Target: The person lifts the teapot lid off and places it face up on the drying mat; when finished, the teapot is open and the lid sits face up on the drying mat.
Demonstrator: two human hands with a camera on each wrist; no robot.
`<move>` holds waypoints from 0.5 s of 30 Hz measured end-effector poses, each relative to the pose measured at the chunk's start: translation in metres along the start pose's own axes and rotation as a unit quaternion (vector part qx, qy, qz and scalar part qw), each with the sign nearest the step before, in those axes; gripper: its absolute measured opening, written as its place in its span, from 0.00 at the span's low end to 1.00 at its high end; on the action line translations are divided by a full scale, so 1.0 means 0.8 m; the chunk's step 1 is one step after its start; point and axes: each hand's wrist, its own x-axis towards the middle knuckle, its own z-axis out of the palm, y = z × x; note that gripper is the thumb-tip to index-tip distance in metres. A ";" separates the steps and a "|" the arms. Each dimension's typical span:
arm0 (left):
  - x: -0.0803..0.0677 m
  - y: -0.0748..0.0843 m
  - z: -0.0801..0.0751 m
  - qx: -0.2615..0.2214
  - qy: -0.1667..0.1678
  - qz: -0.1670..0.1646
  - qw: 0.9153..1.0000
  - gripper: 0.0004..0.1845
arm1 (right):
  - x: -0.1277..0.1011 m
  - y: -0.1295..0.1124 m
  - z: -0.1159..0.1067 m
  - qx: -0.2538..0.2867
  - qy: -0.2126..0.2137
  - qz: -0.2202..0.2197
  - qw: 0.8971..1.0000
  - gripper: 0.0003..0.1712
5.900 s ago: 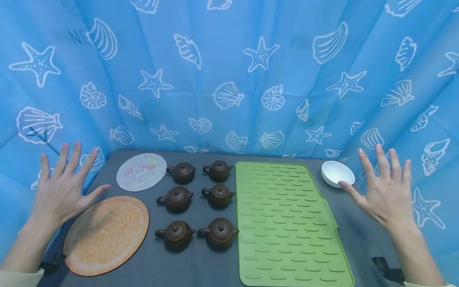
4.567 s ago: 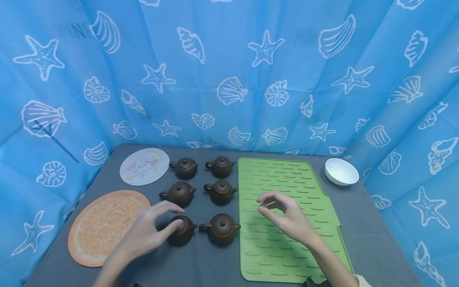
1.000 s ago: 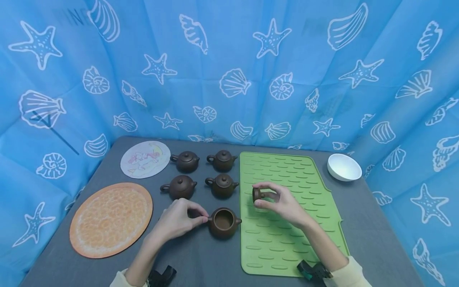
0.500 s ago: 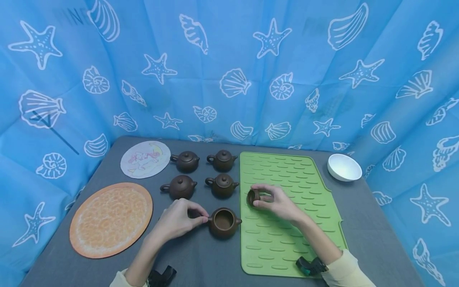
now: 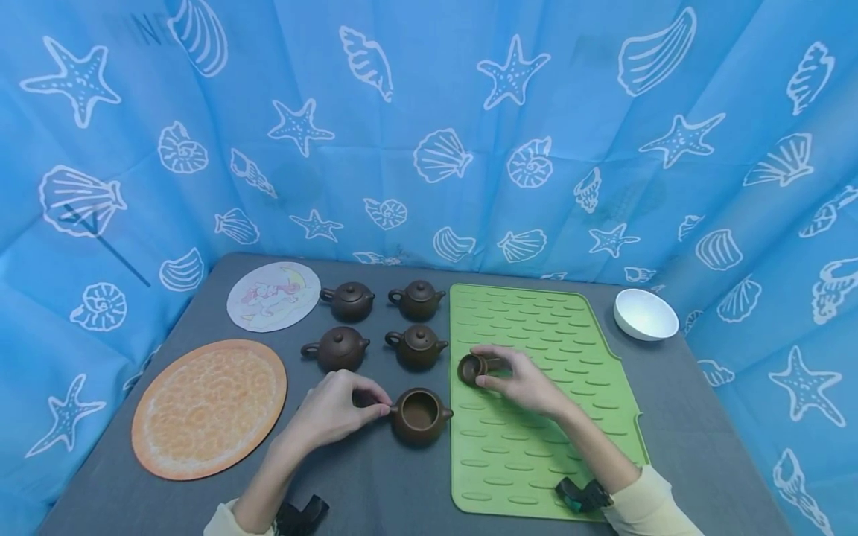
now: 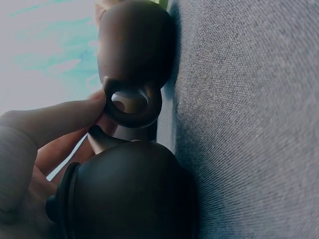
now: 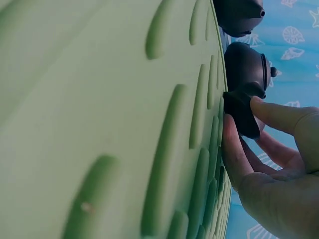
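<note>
Grey table (image 5: 375,491), green ridged mat (image 5: 536,447), orange round mat (image 5: 209,406), picture disc (image 5: 273,295), teapots (image 5: 337,348), white bowl (image 5: 646,314)

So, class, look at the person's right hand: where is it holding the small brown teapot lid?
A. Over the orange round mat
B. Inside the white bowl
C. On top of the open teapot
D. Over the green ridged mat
D: the right hand pinches the lid just above the green ridged mat, beside the open teapot.
</note>
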 end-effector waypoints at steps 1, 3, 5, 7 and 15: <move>0.000 0.000 -0.001 0.002 -0.001 0.002 1.000 0.06 | 0.001 0.000 0.000 -0.001 -0.001 -0.002 1.000 0.33; 0.000 0.001 -0.002 0.005 -0.005 0.007 1.000 0.06 | 0.002 -0.001 0.000 -0.003 -0.001 -0.004 1.000 0.35; 0.001 0.002 -0.004 0.007 -0.010 0.015 1.000 0.05 | 0.003 -0.002 0.000 -0.005 0.000 -0.003 1.000 0.35; 0.002 0.003 -0.006 0.010 -0.015 0.024 1.000 0.04 | 0.003 -0.003 0.000 -0.008 -0.001 -0.002 1.000 0.36; 0.009 0.010 -0.021 0.030 -0.015 0.057 0.998 0.05 | 0.006 -0.005 0.000 -0.006 0.000 0.007 1.000 0.35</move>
